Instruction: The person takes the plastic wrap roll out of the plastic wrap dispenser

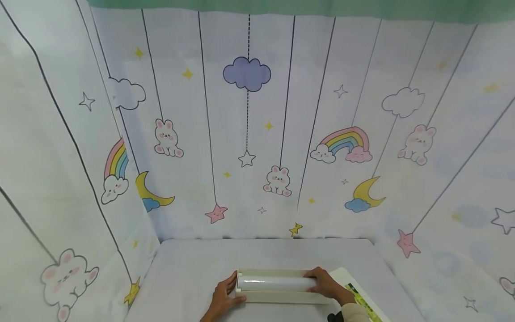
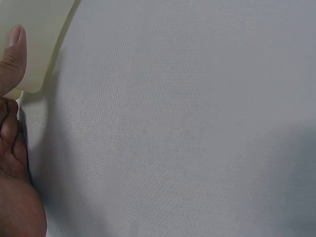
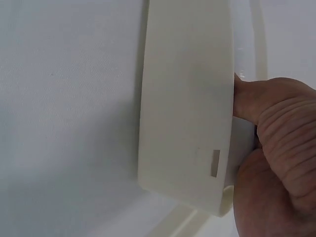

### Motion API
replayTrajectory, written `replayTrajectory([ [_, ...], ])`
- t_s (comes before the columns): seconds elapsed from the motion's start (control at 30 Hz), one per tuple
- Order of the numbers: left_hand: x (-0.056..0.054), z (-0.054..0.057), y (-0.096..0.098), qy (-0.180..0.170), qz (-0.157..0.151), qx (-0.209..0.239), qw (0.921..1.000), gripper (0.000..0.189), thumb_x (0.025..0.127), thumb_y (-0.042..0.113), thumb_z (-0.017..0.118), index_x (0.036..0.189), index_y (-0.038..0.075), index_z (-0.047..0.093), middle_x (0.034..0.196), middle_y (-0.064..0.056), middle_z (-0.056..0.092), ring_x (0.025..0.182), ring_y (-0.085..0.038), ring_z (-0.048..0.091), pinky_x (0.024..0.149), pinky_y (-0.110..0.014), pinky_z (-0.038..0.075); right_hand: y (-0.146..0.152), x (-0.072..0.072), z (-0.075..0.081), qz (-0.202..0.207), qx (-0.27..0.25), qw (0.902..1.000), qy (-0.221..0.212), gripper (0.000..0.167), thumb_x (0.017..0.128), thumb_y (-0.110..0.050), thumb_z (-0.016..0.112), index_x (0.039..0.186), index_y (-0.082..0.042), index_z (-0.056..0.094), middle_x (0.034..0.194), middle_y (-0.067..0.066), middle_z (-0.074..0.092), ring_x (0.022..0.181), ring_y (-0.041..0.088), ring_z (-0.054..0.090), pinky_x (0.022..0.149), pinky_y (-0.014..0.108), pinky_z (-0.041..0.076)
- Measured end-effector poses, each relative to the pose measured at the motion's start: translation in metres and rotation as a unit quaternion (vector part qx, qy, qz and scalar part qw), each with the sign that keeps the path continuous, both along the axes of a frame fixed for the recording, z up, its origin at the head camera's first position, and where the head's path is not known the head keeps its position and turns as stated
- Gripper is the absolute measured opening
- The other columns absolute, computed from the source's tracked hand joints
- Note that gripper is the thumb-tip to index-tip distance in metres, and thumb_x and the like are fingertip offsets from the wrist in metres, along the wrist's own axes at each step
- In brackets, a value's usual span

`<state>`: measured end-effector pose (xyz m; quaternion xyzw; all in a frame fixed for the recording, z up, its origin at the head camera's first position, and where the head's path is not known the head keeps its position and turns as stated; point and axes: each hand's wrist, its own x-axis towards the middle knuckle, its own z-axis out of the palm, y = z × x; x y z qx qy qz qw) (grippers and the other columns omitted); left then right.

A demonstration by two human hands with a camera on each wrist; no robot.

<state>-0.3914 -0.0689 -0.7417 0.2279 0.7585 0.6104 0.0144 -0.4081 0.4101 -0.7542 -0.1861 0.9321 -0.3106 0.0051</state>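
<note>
- Head view: my left hand (image 1: 223,293) holds the left end of a cream dispenser box (image 1: 281,296), and my right hand (image 1: 325,282) holds its right end.
- The box lies on the grey table cloth (image 1: 185,277), near the front edge, with a roll of clear film (image 1: 276,282) lying inside it, lengthwise.
- My left fingers curl around the box end; the thumb is on top.
- My right fingers bend over the right end of the roll and the box wall.
- Left wrist view: my thumb (image 2: 14,57) presses flat on the cream surface.
- Right wrist view: my right hand grips the box from the side; one finger (image 3: 247,98) goes behind the wall.
- A green printed sheet (image 1: 364,304) lies under my right forearm.
</note>
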Motion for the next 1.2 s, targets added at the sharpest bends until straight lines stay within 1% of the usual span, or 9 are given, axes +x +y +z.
replayTrajectory([
  [0.27, 0.002, 0.003, -0.001, -0.008, -0.008, -0.017, 0.9998, 0.102, 0.085, 0.029, 0.096, 0.159, -0.014, 0.042, 0.159, -0.033, 0.048, 0.145, -0.040, 0.059, 0.113, -0.013, 0.048, -0.001, 0.002, 0.001, 0.004, -0.036, 0.9993, -0.012, 0.036, 0.078, -0.033, 0.099, 0.109, -0.024, 0.084, 0.114, -0.009, 0.083, 0.106, 0.002, 0.073, 0.090, 0.026, 0.061],
  [0.47, 0.006, 0.006, 0.001, 0.002, -0.008, -0.018, 0.9998, 0.100, 0.085, 0.028, 0.095, 0.159, -0.013, 0.042, 0.158, -0.031, 0.049, 0.143, -0.022, 0.062, 0.111, -0.012, 0.047, 0.006, 0.002, 0.004, -0.002, -0.057, 0.9980, -0.027, 0.043, 0.075, -0.036, 0.100, 0.112, -0.021, 0.084, 0.115, -0.005, 0.083, 0.104, 0.005, 0.073, 0.086, 0.026, 0.060],
  [0.57, 0.005, 0.007, 0.001, 0.014, -0.011, -0.023, 0.9996, 0.099, 0.086, 0.027, 0.095, 0.159, -0.014, 0.043, 0.157, -0.034, 0.050, 0.143, -0.030, 0.063, 0.111, -0.014, 0.049, 0.013, -0.002, 0.004, -0.003, -0.057, 0.9982, -0.021, 0.047, 0.073, -0.038, 0.100, 0.113, -0.019, 0.084, 0.114, -0.003, 0.084, 0.102, 0.004, 0.072, 0.085, 0.024, 0.057],
  [0.8, -0.001, 0.005, 0.001, -0.025, -0.011, -0.033, 0.9991, 0.104, 0.086, 0.035, 0.095, 0.162, -0.010, 0.040, 0.163, -0.030, 0.047, 0.146, -0.035, 0.062, 0.112, -0.017, 0.053, 0.032, -0.019, -0.005, 0.013, -0.072, 0.9971, -0.019, 0.050, 0.073, -0.042, 0.099, 0.117, -0.023, 0.083, 0.116, -0.006, 0.083, 0.103, 0.007, 0.073, 0.086, 0.024, 0.057],
  [0.93, -0.001, 0.005, 0.001, -0.011, -0.012, -0.038, 0.9991, 0.101, 0.088, 0.033, 0.094, 0.160, -0.013, 0.040, 0.161, -0.033, 0.047, 0.143, -0.043, 0.062, 0.114, -0.036, 0.059, 0.039, -0.027, -0.003, 0.028, -0.092, 0.9954, -0.008, 0.048, 0.076, -0.046, 0.098, 0.118, -0.030, 0.082, 0.115, -0.012, 0.082, 0.101, 0.002, 0.073, 0.084, 0.020, 0.056],
  [0.97, -0.001, 0.005, 0.000, -0.015, -0.014, -0.037, 0.9991, 0.102, 0.088, 0.034, 0.094, 0.160, -0.013, 0.039, 0.162, -0.033, 0.047, 0.143, -0.045, 0.061, 0.114, -0.041, 0.059, 0.031, -0.019, 0.014, 0.037, -0.084, 0.9958, 0.006, 0.045, 0.079, -0.040, 0.097, 0.119, -0.024, 0.083, 0.115, -0.008, 0.083, 0.101, 0.005, 0.074, 0.084, 0.023, 0.058],
  [1.0, -0.001, 0.005, 0.000, -0.017, -0.018, -0.035, 0.9991, 0.102, 0.088, 0.034, 0.093, 0.160, -0.014, 0.039, 0.162, -0.033, 0.047, 0.143, -0.047, 0.060, 0.114, -0.046, 0.058, 0.034, -0.022, 0.013, 0.038, -0.094, 0.9948, 0.008, 0.045, 0.079, -0.041, 0.097, 0.119, -0.028, 0.082, 0.115, -0.011, 0.082, 0.100, 0.003, 0.073, 0.084, 0.019, 0.056],
  [1.17, -0.001, 0.006, -0.002, -0.047, -0.019, -0.044, 0.9977, 0.106, 0.087, 0.038, 0.094, 0.162, -0.012, 0.038, 0.163, -0.031, 0.045, 0.146, -0.049, 0.056, 0.116, -0.042, 0.057, -0.029, 0.039, 0.134, 0.023, -0.075, 0.9969, 0.009, 0.038, 0.084, -0.007, 0.093, 0.119, 0.002, 0.080, 0.116, 0.017, 0.082, 0.099, 0.020, 0.076, 0.083, 0.027, 0.060],
  [1.2, -0.001, 0.005, -0.002, -0.047, -0.019, -0.046, 0.9976, 0.107, 0.087, 0.039, 0.094, 0.162, -0.012, 0.038, 0.163, -0.031, 0.046, 0.146, -0.049, 0.057, 0.115, -0.039, 0.058, -0.034, 0.042, 0.142, 0.014, -0.082, 0.9965, -0.004, 0.038, 0.084, -0.008, 0.093, 0.119, 0.001, 0.080, 0.116, 0.017, 0.082, 0.099, 0.019, 0.076, 0.082, 0.025, 0.059],
])
